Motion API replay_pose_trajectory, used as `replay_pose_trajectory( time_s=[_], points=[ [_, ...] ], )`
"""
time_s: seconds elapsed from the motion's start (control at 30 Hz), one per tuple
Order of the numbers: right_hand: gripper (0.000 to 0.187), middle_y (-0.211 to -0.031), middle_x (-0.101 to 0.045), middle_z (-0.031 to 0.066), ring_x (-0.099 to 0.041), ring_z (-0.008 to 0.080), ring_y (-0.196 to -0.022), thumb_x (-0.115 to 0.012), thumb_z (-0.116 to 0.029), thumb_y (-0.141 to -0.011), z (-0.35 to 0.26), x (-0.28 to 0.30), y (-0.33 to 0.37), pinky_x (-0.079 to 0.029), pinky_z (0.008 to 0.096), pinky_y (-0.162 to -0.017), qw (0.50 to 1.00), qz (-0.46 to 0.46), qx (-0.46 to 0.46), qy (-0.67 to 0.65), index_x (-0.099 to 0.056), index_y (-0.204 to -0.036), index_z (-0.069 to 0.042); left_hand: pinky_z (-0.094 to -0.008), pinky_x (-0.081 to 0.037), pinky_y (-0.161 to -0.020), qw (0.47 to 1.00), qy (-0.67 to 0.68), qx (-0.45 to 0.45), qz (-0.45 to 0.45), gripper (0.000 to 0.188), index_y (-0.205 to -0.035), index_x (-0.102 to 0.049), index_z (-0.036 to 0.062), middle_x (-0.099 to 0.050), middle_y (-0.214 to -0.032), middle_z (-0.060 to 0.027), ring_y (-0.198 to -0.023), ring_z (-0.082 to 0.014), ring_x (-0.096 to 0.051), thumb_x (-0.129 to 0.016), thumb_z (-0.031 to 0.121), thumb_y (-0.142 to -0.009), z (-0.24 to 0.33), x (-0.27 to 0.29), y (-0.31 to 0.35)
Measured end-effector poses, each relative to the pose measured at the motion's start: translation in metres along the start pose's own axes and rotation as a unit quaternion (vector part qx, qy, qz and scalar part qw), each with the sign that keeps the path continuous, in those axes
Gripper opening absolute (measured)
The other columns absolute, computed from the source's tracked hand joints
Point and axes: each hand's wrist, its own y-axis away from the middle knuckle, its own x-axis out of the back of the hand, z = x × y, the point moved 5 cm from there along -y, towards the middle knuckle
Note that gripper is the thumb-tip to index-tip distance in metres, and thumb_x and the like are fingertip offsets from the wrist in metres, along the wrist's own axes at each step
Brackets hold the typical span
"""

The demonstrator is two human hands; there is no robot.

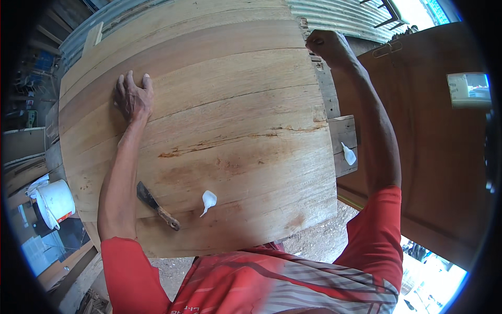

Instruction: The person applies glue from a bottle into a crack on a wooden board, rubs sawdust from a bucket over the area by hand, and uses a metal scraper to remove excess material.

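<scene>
A broad wooden panel [235, 112] made of joined planks lies in front of me, with a brown-stained crack across its right half. My left hand [135, 98] rests on its far left part, fingers spread, holding nothing. At the far right edge of the panel my right hand [329, 47] is closed; what its fingers hold, if anything, is hidden. A putty knife [156, 205] with a worn handle lies on the near part of the panel. Right of it lies a small white squeeze bottle [209, 200] with a thin nozzle.
A second white squeeze bottle [349, 156] sits on a wood block [342, 128] jutting beyond the panel's right edge. A large brown board [418, 141] stands at the right. At the left is a white bucket [56, 201]. Corrugated metal sheeting [340, 21] runs along the back.
</scene>
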Motion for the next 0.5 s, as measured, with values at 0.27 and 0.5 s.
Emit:
replay_pose_trajectory(
  time_s=[0.27,0.5],
  points=[
    [0.017,-0.074,-0.064,0.0163,-0.062,0.0269,-0.066,-0.066,-0.020,-0.093,0.005,-0.015,-0.029,-0.049,0.0421,-0.067,0.993,-0.034,0.065,0.089,-0.068,-0.092,-0.003,-0.0587,-0.026,-0.120,1.000,-0.010,-0.006,0.000,0.066,-0.149,-0.052,0.0152,-0.043,-0.158,-0.0164,-0.149,-0.0362,-0.036,-0.056,0.056,-0.098,-0.005,0.000,-0.001],
    [0.019,-0.081,-0.066,0.0110,-0.062,0.0202,-0.071,-0.067,-0.022,-0.098,0.023,-0.020,-0.040,-0.052,0.0371,-0.072,0.980,-0.076,0.094,0.156,-0.068,-0.102,-0.004,-0.0587,-0.025,-0.120,1.000,0.010,-0.012,0.005,0.066,-0.150,-0.051,0.0149,-0.043,-0.159,-0.0168,-0.149,-0.0361,-0.036,-0.055,0.056,-0.098,-0.004,-0.003,-0.003]
  ],
)
